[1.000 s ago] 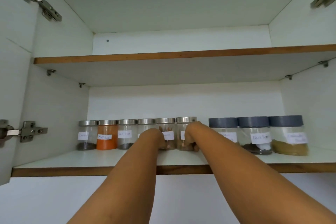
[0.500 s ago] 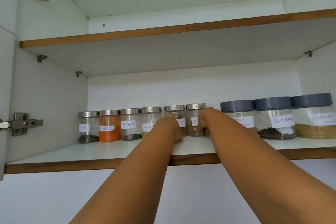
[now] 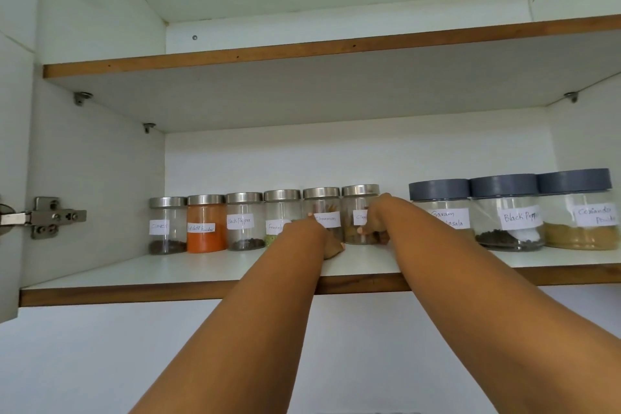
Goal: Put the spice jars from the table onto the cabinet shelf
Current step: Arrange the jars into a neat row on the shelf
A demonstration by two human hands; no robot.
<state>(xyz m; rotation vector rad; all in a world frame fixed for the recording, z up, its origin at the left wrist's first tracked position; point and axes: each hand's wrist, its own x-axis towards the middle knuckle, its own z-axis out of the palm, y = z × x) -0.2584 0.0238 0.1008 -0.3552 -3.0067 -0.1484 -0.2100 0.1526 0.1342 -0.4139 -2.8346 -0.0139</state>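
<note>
— Where are the hands?
— Both on the shelf. The right hand grips the sixth steel-lidded jar; the left hand curls around the cinnamon jar.

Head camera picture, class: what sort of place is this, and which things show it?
Most likely a home kitchen: a wall cabinet with a white shelf, a row of labelled spice jars, and a door hinge.
</note>
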